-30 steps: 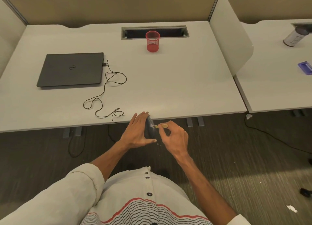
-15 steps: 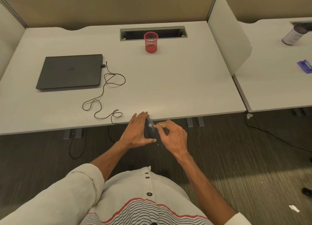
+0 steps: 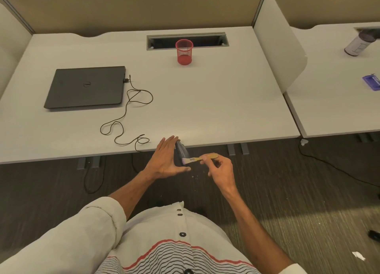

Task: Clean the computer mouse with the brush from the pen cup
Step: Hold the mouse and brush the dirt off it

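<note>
Head cam: L hand (image 3: 167, 160) fingers closed round the mouse (image 3: 181, 152), held on edge just off the desk (image 3: 205, 100) front lip; R hand (image 3: 221, 168) pinches the brush (image 3: 200, 158) handle, bristles touching mouse; pen cup (image 3: 184, 51) far back. Risk: grip looks light, a hard stroke could knock the mouse to the floor, or its cable (image 3: 127, 117) could snag at the desk edge. Room: open air below and right of hands, desk lip close ahead.

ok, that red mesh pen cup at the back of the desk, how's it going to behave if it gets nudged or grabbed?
The red mesh pen cup looks empty and see-through, so probably light and easy to slide on the smooth desk. It stands taller than wide, so a push near the rim might tip it. Thin mesh may flex under a hard squeeze.
</note>
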Demonstrator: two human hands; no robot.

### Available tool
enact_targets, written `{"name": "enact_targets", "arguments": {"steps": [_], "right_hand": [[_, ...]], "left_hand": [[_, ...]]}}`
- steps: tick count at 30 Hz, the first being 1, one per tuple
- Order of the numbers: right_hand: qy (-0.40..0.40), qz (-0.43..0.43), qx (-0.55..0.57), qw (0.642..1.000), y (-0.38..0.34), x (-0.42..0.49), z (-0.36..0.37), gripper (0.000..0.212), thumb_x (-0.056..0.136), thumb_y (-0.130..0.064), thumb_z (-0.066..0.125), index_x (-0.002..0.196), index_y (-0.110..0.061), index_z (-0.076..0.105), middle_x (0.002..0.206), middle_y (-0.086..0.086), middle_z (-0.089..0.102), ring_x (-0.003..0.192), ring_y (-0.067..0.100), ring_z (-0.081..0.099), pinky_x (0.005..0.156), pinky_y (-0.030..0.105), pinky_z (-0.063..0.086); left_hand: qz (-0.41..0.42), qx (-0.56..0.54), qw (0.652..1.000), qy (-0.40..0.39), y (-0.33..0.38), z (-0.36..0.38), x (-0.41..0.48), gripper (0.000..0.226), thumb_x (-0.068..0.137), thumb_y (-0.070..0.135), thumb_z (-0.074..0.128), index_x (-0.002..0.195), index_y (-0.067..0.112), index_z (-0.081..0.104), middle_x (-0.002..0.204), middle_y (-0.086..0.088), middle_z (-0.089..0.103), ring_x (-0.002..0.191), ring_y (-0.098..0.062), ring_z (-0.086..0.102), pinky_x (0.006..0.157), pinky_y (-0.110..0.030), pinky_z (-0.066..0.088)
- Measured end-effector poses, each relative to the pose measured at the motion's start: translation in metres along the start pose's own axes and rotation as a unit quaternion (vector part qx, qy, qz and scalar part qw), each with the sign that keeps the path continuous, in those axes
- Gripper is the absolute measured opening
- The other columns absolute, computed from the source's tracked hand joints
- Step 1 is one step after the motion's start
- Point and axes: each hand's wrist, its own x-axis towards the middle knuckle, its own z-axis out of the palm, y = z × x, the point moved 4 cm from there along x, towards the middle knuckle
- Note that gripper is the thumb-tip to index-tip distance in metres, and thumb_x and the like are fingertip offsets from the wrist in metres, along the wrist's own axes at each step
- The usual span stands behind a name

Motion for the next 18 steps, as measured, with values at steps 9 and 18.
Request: {"name": "enact_targets", "arguments": {"steps": [9,18], "right_hand": [[0.000,0.009,-0.020,1.000,0.013,0.006,-0.021,0.010,0.102,-0.026,0.076,0.101,-0.023,0.085,0.092,-0.011,0.080,0.085,0.016,0.070,0.070,0.040,0.062],[-0.048,0.008,-0.062,0.997,0.015,0.008,-0.013,0.012,0.102,-0.027,0.077,0.108,-0.022,0.085,0.097,-0.011,0.080,0.093,0.015,0.072,0.079,0.042,0.064]], "left_hand": [[-0.020,-0.020,1.000,-0.013,-0.002,0.003,0.000,0.131,0.078,0.076,0.079,0.172,0.020,0.006,0.182,-0.001,0.002,0.170,-0.029,-0.003,0.139,-0.053,0.005],[-0.021,-0.017,0.999,-0.017,-0.003,0.002,0.001,0.131,0.079,0.075,0.079,0.172,0.021,0.004,0.182,0.000,0.001,0.170,-0.028,-0.004,0.139,-0.053,0.004]]}}
